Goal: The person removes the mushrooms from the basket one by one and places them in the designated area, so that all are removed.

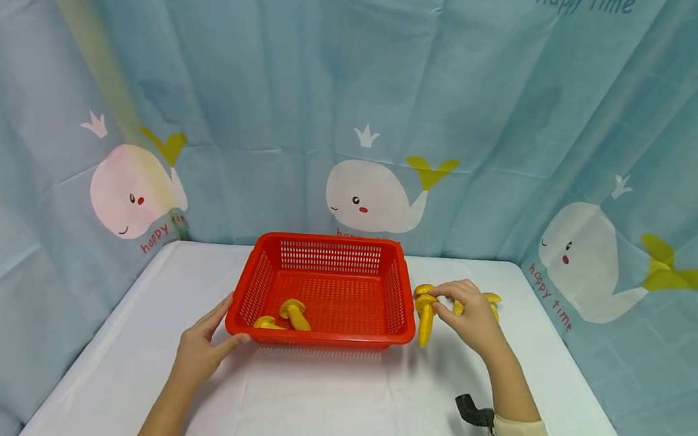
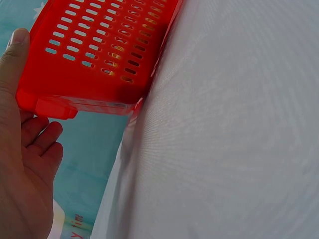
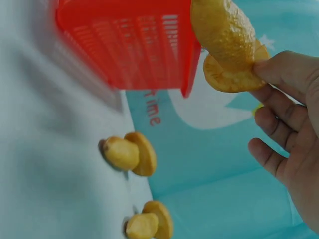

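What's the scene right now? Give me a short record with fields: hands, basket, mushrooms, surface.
left hand: left hand rests open against the basket's near-left corner, thumb on the rim
right hand: right hand pinches a held mushroom by its cap, just right of the basket
basket: red basket stands on the table, slotted walls
inside basket: two mushrooms at the front left
loose mushrooms: two on the table beyond the right hand
surface: table under a white cloth
backdrop: blue whale curtain

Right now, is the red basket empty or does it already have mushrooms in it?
Not empty. The red basket holds two yellow mushrooms lying near its front left corner; the rest of its floor is bare.
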A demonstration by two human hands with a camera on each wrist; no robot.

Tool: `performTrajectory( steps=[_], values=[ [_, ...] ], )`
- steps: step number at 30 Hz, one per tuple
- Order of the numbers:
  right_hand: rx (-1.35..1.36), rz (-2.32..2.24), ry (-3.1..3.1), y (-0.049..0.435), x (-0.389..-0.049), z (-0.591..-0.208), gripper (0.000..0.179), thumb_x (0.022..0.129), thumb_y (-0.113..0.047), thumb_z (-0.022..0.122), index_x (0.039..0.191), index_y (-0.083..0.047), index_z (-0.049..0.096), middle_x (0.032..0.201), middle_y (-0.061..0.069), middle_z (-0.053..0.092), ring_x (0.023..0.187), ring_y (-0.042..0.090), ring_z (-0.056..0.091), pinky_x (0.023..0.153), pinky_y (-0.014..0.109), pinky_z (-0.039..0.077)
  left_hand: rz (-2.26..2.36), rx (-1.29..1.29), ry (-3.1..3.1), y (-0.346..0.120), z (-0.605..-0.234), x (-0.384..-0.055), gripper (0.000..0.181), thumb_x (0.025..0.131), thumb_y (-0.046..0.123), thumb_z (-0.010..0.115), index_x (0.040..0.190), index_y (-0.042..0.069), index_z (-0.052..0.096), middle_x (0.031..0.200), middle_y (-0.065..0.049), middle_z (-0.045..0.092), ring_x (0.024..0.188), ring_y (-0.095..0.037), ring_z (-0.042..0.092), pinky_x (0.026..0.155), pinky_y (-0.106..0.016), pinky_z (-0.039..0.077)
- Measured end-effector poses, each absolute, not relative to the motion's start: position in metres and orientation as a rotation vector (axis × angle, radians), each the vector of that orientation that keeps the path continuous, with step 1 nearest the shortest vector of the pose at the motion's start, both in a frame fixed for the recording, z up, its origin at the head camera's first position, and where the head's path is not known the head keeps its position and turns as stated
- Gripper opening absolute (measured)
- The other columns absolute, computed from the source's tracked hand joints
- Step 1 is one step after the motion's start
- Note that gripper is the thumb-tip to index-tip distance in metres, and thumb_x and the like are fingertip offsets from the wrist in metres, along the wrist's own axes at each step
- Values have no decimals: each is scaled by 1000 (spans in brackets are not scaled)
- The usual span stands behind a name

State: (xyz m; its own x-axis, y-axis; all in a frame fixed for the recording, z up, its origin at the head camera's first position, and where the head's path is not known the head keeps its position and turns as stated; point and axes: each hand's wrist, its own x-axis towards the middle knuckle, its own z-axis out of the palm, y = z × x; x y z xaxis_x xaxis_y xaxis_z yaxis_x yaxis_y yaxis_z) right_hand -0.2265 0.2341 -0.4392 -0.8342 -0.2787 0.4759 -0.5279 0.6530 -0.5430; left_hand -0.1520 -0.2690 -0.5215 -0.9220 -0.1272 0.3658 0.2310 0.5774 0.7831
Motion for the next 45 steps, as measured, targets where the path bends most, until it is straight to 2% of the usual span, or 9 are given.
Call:
performTrajectory(
  steps=[11,15,20,28,32,37,41,45],
  values=[
    [581,993,-2588,247,-238,-461,19,90,-8,77,107,-16,79,108,0,74,100,19,59,84,34,53,-1293,-42,-2447,-268,-522,-151,87,82,30,87,155,38,42,157,6,48,136,19,35,100,-4,33],
    [578,1015,-2625,251,-242,-468,18,90,-9,77,108,-15,79,108,-1,74,101,19,59,86,44,55,-1288,-29,-2452,-269,-523,-152,86,82,31,87,155,36,42,157,6,49,140,11,39,102,-8,34],
    [606,1013,-2665,257,-248,-476,17,91,-8,75,107,-13,78,105,0,72,102,23,60,90,56,55,-1300,-53,-2435,-270,-523,-152,87,82,27,88,155,34,43,157,4,48,141,9,39,102,-6,34],
    [608,956,-2726,261,-255,-491,18,89,-4,76,105,-12,78,106,2,73,104,27,62,91,55,56,-1328,-74,-2412,-270,-523,-151,86,82,24,88,156,29,45,157,4,49,138,15,38,100,-3,33],
    [581,939,-2802,263,-257,-497,17,90,-7,77,104,-16,79,107,1,72,104,28,62,91,50,55,-1345,-71,-2407,-270,-524,-151,85,82,24,87,156,25,46,157,4,49,136,17,37,100,-2,33],
    [529,889,-2880,264,-259,-504,16,91,-12,77,103,-23,78,105,-4,70,102,24,61,89,43,53,-1336,-83,-2408,-269,-523,-151,85,82,22,87,156,26,44,157,3,48,138,15,38,101,-2,33],
    [509,922,-2890,265,-260,-509,17,92,-13,76,104,-24,78,105,-5,69,101,22,60,90,43,52,-1317,-76,-2419,-269,-523,-151,85,83,24,87,156,25,45,157,4,49,138,15,38,100,-4,34],
    [503,970,-2893,266,-260,-513,17,93,-14,76,106,-24,78,106,-5,70,101,21,60,89,41,51,-1314,-57,-2432,-268,-523,-151,85,82,26,87,156,29,44,156,8,48,137,17,37,100,-4,34]
  ],
)
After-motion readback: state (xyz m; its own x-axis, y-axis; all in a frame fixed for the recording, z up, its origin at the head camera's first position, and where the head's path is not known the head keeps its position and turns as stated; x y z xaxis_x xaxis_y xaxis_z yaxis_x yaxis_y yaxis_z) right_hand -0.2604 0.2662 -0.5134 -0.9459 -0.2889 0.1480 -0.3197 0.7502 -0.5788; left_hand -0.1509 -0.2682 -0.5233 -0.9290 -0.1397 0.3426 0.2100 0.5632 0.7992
